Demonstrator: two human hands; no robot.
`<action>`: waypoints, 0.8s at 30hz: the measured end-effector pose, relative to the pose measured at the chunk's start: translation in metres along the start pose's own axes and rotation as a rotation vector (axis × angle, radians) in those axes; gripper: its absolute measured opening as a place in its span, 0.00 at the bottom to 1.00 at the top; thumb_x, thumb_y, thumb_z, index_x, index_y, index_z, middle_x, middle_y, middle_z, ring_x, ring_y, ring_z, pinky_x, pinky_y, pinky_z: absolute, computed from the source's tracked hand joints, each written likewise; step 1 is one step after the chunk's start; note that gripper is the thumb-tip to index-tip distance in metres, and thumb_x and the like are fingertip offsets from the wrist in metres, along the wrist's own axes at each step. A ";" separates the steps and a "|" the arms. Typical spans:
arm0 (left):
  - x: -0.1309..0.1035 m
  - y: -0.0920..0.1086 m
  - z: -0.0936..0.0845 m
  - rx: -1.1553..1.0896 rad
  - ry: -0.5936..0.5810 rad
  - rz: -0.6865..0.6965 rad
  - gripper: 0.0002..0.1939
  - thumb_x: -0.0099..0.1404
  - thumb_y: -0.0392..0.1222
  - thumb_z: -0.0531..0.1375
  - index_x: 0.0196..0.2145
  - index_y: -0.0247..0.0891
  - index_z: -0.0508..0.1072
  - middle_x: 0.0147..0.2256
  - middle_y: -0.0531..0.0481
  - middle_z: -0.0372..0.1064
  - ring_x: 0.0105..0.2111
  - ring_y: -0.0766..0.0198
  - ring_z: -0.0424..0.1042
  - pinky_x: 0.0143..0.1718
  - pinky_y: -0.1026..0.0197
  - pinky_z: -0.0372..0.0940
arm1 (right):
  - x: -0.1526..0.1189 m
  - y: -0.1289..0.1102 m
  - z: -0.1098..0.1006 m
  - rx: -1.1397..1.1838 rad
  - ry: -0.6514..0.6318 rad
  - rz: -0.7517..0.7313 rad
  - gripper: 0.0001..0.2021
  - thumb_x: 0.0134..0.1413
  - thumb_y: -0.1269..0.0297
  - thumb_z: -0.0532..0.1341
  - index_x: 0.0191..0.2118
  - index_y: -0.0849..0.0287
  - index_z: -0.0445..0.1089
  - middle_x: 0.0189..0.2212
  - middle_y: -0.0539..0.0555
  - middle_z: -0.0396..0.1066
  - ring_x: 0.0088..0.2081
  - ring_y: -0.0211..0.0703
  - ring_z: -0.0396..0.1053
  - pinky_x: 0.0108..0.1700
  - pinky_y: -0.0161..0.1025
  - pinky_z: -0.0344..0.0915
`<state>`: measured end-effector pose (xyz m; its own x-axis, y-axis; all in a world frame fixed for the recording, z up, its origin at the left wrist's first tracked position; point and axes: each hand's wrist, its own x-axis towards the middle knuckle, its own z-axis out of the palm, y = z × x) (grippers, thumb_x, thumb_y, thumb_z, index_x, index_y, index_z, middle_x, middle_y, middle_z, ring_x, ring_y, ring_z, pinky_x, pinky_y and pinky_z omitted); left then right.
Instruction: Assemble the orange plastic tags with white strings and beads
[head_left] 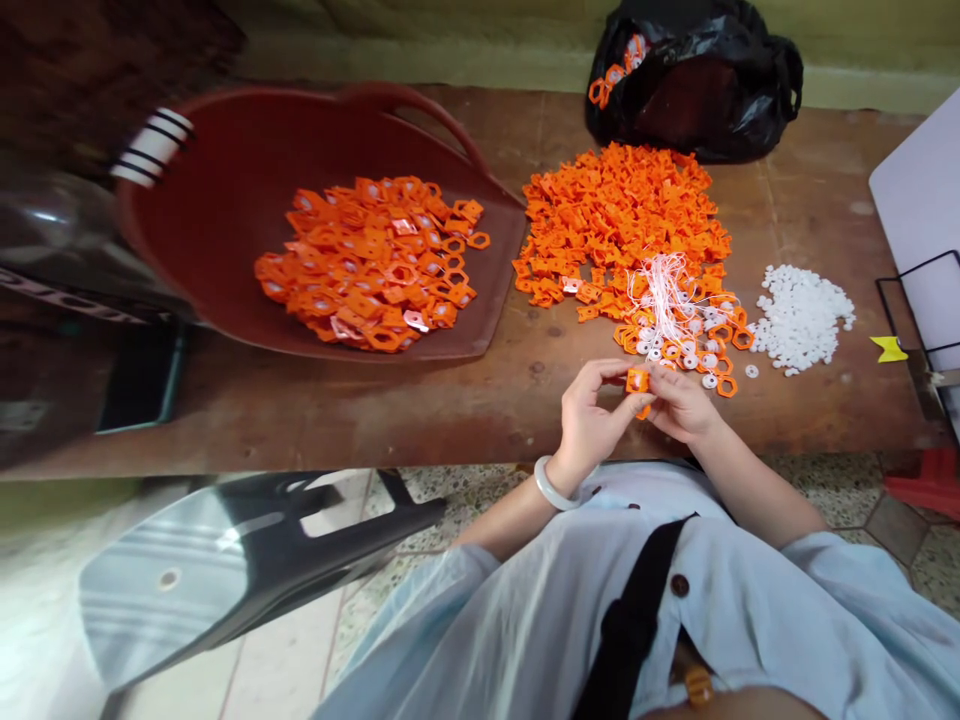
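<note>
My left hand (pixel 592 415), with a pale bangle (pixel 555 484) at its wrist, pinches a small orange plastic piece (pixel 637 380) near the table's front edge. The fingertips of my right hand (pixel 681 403) are closed against the same piece from the right. Just beyond my hands lies a bundle of white strings (pixel 664 300) with white discs and orange hexagonal rings (pixel 726 386) at its near end. Behind it spreads a large pile of orange pieces (pixel 622 205). Small white round parts (pixel 802 318) form a heap to the right.
A dark red basin (pixel 217 220) holding many orange pieces (pixel 375 265) lies on the wooden table (pixel 525 400). A black plastic bag (pixel 697 90) stands at the back. There is a phone (pixel 142 380) at left, a yellow piece (pixel 889 348) at right, and a grey stool (pixel 225 570) below.
</note>
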<state>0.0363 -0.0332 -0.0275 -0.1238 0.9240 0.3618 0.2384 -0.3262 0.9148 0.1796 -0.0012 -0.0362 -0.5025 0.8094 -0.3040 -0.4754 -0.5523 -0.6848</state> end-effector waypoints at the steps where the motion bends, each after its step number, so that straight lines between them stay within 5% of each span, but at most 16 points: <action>1: 0.000 0.000 0.000 0.011 0.011 0.023 0.14 0.59 0.45 0.67 0.41 0.37 0.73 0.39 0.46 0.74 0.39 0.63 0.74 0.41 0.59 0.70 | -0.001 0.001 0.001 -0.016 0.002 -0.028 0.14 0.44 0.56 0.72 0.34 0.55 0.73 0.30 0.46 0.73 0.31 0.33 0.69 0.36 0.31 0.68; 9: -0.001 0.008 0.001 0.052 0.068 0.209 0.06 0.65 0.39 0.61 0.41 0.40 0.72 0.38 0.48 0.75 0.39 0.63 0.74 0.41 0.59 0.69 | -0.007 0.007 0.012 -0.225 0.086 -0.232 0.22 0.37 0.47 0.73 0.36 0.52 0.69 0.31 0.48 0.72 0.32 0.38 0.70 0.42 0.39 0.69; 14: -0.001 0.014 -0.001 0.065 0.071 0.290 0.05 0.65 0.40 0.61 0.40 0.41 0.71 0.35 0.48 0.74 0.38 0.62 0.73 0.40 0.57 0.69 | -0.011 0.010 0.014 -0.285 0.038 -0.285 0.19 0.43 0.50 0.72 0.37 0.52 0.69 0.31 0.48 0.73 0.32 0.38 0.72 0.40 0.38 0.69; 19: -0.002 0.008 -0.002 0.022 0.052 0.163 0.07 0.66 0.41 0.61 0.41 0.40 0.72 0.38 0.48 0.75 0.39 0.63 0.74 0.42 0.58 0.68 | -0.010 0.007 0.014 -0.279 0.080 -0.297 0.17 0.43 0.51 0.72 0.36 0.53 0.70 0.31 0.48 0.72 0.33 0.38 0.71 0.39 0.36 0.69; 24: -0.001 0.001 -0.004 -0.050 -0.059 0.064 0.24 0.60 0.46 0.66 0.52 0.41 0.69 0.42 0.46 0.74 0.42 0.61 0.75 0.47 0.57 0.68 | -0.005 -0.004 0.008 -0.216 0.117 -0.180 0.16 0.44 0.49 0.69 0.33 0.55 0.70 0.26 0.48 0.70 0.29 0.38 0.68 0.34 0.36 0.67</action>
<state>0.0328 -0.0348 -0.0263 -0.0526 0.9105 0.4101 0.1958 -0.3933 0.8983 0.1783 -0.0043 -0.0268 -0.3314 0.9147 -0.2311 -0.3784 -0.3532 -0.8556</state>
